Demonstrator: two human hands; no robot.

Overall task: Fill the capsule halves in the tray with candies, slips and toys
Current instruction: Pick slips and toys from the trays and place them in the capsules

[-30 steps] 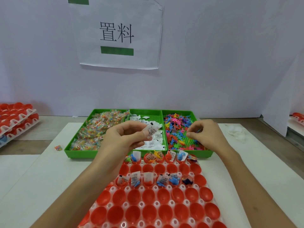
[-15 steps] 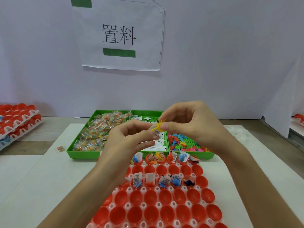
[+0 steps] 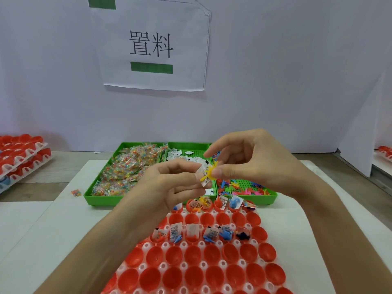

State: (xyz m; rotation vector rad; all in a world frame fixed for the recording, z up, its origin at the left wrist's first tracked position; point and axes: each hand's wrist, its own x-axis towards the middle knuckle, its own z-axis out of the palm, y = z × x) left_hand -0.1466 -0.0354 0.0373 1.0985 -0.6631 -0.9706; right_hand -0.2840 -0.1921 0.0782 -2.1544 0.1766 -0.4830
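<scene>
- My left hand (image 3: pixel 169 183) is at the centre of the frame, raised above the far end of the tray (image 3: pixel 222 263). Its thumb and fingers pinch a small white printed slip (image 3: pixel 204 177).
- My right hand (image 3: pixel 252 164) is just right of centre, meeting the left. Its thumb tip presses a yellow toy (image 3: pixel 209 174) in a pinch, right up against the slip. The index finger sticks out above, pointing left.
- The slip and the toy touch each other between my two hands, held in the air in front of the green bin (image 3: pixel 101 201).
- The white tray fills the lower middle of the frame, packed with red capsule halves (image 3: pixel 193 254), open side up.
- In the tray's farthest row, just below my hands, several halves hold a slip and a coloured toy. Two rows nearer, six halves in a line also hold slips and toys.
- The green bin sits beyond the tray in three compartments: wrapped candies (image 3: pixel 123 172) on the left, loose slips (image 3: pixel 180 154) in the middle, mixed toys (image 3: pixel 246 189) on the right.
- One candy packet (image 3: pixel 76 192) lies alone on the desk (image 3: pixel 42 219), left of the bin.
- Stacked trays (image 3: pixel 21 153) of red halves stand at the left edge.
- A paper sign (image 3: pixel 151 45) hangs on the wall in the upper middle.
</scene>
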